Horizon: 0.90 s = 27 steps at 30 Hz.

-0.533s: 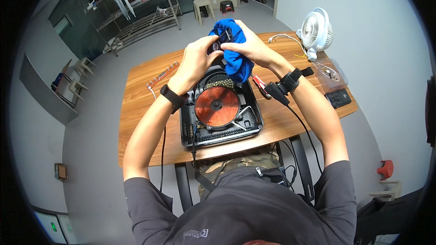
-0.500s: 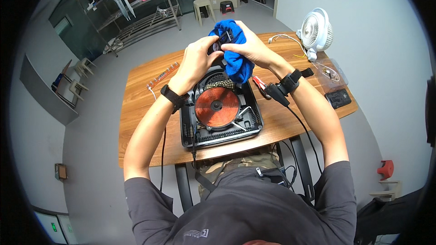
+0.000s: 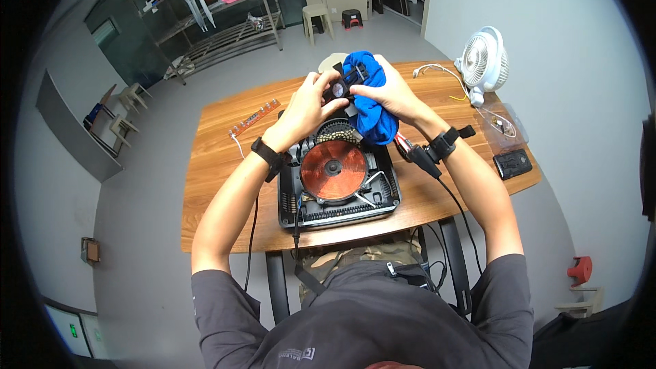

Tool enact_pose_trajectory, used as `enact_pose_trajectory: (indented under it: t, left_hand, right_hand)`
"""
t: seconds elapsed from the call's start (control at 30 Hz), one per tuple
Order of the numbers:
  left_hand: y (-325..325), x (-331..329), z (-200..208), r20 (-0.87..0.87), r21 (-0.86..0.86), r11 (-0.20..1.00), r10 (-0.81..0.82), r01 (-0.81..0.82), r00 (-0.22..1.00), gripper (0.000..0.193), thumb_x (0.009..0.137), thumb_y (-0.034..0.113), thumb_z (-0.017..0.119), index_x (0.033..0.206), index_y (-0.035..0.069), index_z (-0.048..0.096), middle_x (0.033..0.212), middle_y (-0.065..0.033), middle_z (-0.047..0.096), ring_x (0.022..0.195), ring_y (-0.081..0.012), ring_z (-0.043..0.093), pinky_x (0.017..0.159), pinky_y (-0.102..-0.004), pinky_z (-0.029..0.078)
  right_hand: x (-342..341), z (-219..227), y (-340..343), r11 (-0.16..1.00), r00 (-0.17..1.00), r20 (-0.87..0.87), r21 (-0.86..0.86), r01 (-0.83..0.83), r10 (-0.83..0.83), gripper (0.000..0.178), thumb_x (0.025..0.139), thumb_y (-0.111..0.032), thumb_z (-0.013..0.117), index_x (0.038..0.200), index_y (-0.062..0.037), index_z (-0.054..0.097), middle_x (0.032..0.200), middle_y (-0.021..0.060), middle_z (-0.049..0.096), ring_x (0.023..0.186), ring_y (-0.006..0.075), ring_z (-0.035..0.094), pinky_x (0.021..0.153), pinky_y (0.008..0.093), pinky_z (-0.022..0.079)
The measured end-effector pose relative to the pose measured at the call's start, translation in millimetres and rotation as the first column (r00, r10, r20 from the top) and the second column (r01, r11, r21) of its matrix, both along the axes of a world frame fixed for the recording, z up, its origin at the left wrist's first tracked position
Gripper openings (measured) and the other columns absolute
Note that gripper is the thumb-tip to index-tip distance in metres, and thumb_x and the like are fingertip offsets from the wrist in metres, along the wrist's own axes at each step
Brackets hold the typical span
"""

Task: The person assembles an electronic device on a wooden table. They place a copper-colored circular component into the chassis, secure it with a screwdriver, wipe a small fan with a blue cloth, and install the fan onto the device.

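Note:
Above the far edge of an opened induction cooker point(image 3: 393, 212), both my hands are raised. My right hand point(image 3: 393, 92) grips a bunched blue cloth point(image 3: 374, 126) with a black part that has a round face point(image 3: 338, 89) at its side. The fingers and thumb of my left hand point(image 3: 307, 109) curl around that black part; its exact kind cannot be made out. A round copper coil point(image 3: 318, 171) lies exposed in the cooker's black housing. Beneath the cloth and right wrist, a red-and-white handled tool point(image 3: 402, 142) is partly covered.
An orange strip with several small fittings point(image 3: 255, 119) lies left on the wooden table point(image 3: 219, 184). At the right stand a white fan point(image 3: 484, 61), a clear plastic tray point(image 3: 502, 126) and a black box point(image 3: 512, 164). Cables hang from both wrist straps.
The whole view has shifted slightly, so the table sits lower. The black part's round face now shows more plainly between my hands, and the cloth covers more of the red-handled tool.

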<state>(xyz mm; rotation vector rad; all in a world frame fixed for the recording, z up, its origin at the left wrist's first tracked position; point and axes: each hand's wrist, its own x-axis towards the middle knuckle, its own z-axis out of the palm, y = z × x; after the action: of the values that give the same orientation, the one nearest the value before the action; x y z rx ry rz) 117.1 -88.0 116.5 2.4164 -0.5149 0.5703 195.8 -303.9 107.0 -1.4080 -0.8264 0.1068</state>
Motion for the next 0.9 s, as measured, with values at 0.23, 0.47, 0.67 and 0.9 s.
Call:
enact_pose_trajectory:
  t: [0.23, 0.47, 0.67, 0.9]
  left_hand:
    - [15, 2, -9, 0.098, 0.042, 0.998, 0.033, -0.037, 0.995, 0.048, 0.088, 0.022, 0.08, 0.127, 0.004, 0.057, 0.11, -0.0168, 0.06, 0.1, -0.0351, 0.064, 0.088, -0.0424, 0.052]
    - [12, -9, -3, 0.03, 0.063, 0.998, -0.005, 0.003, 1.0, 0.048, 0.087, 0.019, 0.08, 0.128, 0.004, 0.059, 0.113, -0.0175, 0.06, 0.105, -0.038, 0.063, 0.09, -0.0433, 0.052]
    - [2, -11, -3, 0.055, 0.059, 0.997, -0.045, 0.042, 0.997, 0.049, 0.085, 0.017, 0.081, 0.127, 0.004, 0.06, 0.114, -0.0184, 0.061, 0.103, -0.0407, 0.063, 0.088, -0.0444, 0.053]
    - [-5, -8, 4, 0.116, 0.084, 0.995, -0.057, 0.048, 0.992, 0.043, 0.085, 0.014, 0.08, 0.122, 0.004, 0.061, 0.111, -0.0182, 0.061, 0.099, -0.0415, 0.064, 0.085, -0.046, 0.053]
  right_hand:
    - [-5, -7, -3, 0.951, 0.95, 0.12, -0.075, 0.299, -0.289, 0.076, 0.094, -0.03, 0.076, 0.15, -0.002, 0.033, 0.138, 0.0218, 0.05, 0.13, 0.0293, 0.052, 0.112, 0.0419, 0.042]
    - [16, -10, -9, 0.802, 0.822, 0.263, -0.212, 0.559, -0.504, 0.059, 0.1, -0.042, 0.063, 0.138, 0.0012, 0.05, 0.13, 0.0311, 0.053, 0.127, 0.0426, 0.053, 0.109, 0.0471, 0.042]
    - [1, -3, -14, 0.997, 0.997, -0.077, -0.077, -0.008, 0.002, 0.053, 0.102, -0.038, 0.065, 0.142, -0.0051, 0.053, 0.129, 0.0086, 0.061, 0.115, 0.0177, 0.057, 0.104, 0.0339, 0.045]
    - [1, -6, -4, 0.992, 0.993, 0.013, -0.062, -0.113, 0.114, 0.065, 0.093, -0.022, 0.076, 0.148, -0.0049, 0.045, 0.138, 0.012, 0.058, 0.127, 0.0212, 0.057, 0.109, 0.0367, 0.047]
